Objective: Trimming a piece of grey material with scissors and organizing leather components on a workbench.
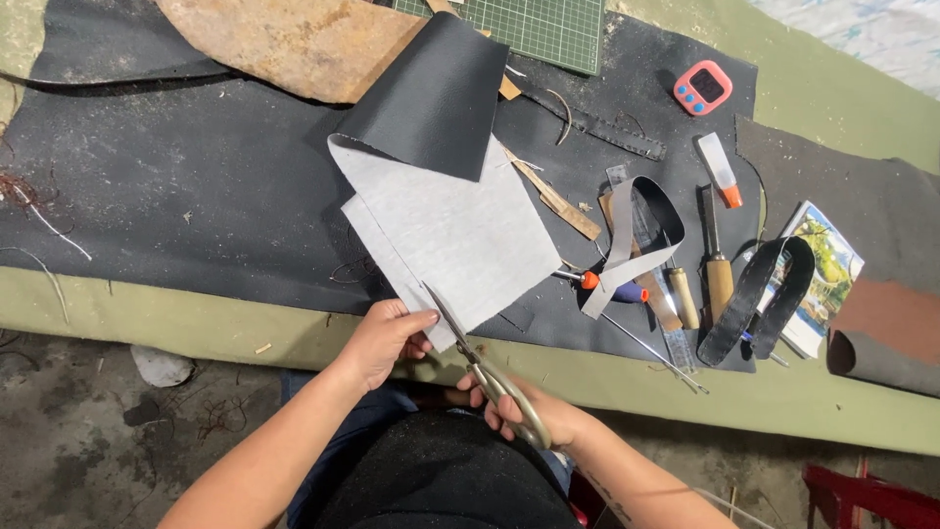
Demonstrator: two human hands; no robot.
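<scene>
My left hand (384,339) pinches the near corner of a sheet of black leather (446,196) whose grey underside faces up, its far part folded over to show the black grain. My right hand (529,411) grips a pair of metal scissors (480,362) by the handles. The blades point away from me and cut into the sheet's near edge, just right of my left fingers. The sheet lies on a large black mat (196,186) spread over the green table.
Right of the sheet lie a grey-black strap loop (636,235), an awl with an orange collar (602,282), wooden-handled chisels (718,264), a black strap loop (764,294) and a booklet (827,269). A pink timer (702,87), green cutting mat (529,24) and brown hide (294,39) sit farther back.
</scene>
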